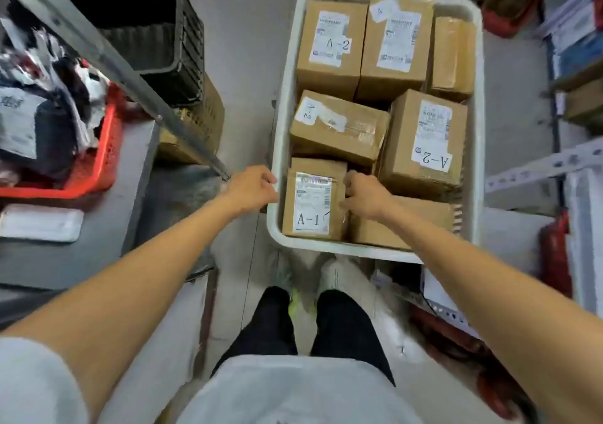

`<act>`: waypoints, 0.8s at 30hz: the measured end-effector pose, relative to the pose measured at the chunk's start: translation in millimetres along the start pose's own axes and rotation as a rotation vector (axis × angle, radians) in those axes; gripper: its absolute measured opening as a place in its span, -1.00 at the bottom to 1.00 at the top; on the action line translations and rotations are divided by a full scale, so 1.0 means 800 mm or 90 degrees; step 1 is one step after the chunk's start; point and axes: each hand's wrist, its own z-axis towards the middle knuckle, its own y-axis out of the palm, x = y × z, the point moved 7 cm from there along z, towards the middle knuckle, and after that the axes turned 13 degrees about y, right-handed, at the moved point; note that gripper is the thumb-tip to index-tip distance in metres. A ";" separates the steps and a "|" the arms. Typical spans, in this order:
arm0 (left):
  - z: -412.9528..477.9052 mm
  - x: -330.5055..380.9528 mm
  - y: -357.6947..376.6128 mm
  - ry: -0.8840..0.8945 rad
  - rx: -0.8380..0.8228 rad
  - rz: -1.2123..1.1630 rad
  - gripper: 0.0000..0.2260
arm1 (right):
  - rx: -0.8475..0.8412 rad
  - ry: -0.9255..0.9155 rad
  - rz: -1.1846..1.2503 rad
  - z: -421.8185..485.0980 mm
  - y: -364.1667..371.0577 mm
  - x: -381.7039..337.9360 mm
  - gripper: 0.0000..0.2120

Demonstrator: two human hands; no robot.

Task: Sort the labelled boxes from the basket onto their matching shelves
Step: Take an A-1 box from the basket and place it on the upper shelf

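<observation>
A white basket (pixel 477 129) on the floor in front of me holds several brown cardboard boxes with white labels. The near-left box is marked A-1 (pixel 313 204). My right hand (pixel 362 195) grips its right edge, fingers curled over the side. My left hand (pixel 251 188) is at the basket's left rim beside the same box, its fingers curled out of sight behind the rim. Boxes marked A-2 lie at the far left (pixel 331 41), in the middle (pixel 339 126) and at the right (pixel 424 139). One more labelled box (pixel 396 41) and a plain one (pixel 452 54) stand at the back.
To the left, a grey metal shelf (pixel 65 253) carries a red basket (pixel 94 169) of bagged parcels and a white tray (pixel 40 222). A black crate (pixel 156 28) sits on a carton beyond it. Shelving uprights (pixel 541 165) and red items line the right side. My feet stand just before the basket.
</observation>
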 end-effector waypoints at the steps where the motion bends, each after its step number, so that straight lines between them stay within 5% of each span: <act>1: 0.008 -0.006 0.006 -0.003 0.001 -0.024 -0.76 | 0.004 0.017 0.049 0.014 0.009 0.003 -0.41; 5: 0.028 -0.016 0.028 -0.008 0.020 -0.085 -0.75 | -0.030 -0.038 0.206 0.052 0.045 0.003 0.02; 12: 0.051 -0.001 0.037 0.013 0.080 -0.080 -0.70 | -0.090 -0.008 0.351 0.072 0.027 0.010 -0.27; 16: 0.059 0.011 0.036 0.038 0.073 -0.054 -0.42 | -0.083 0.028 0.469 0.063 0.012 0.029 -0.40; 20: 0.052 0.033 0.044 0.024 0.023 -0.197 -0.16 | -0.111 -0.028 0.498 0.049 -0.026 0.023 -0.37; 24: 0.042 0.061 0.028 0.000 0.037 -0.390 -0.13 | -0.115 -0.044 0.464 0.021 -0.071 0.016 -0.20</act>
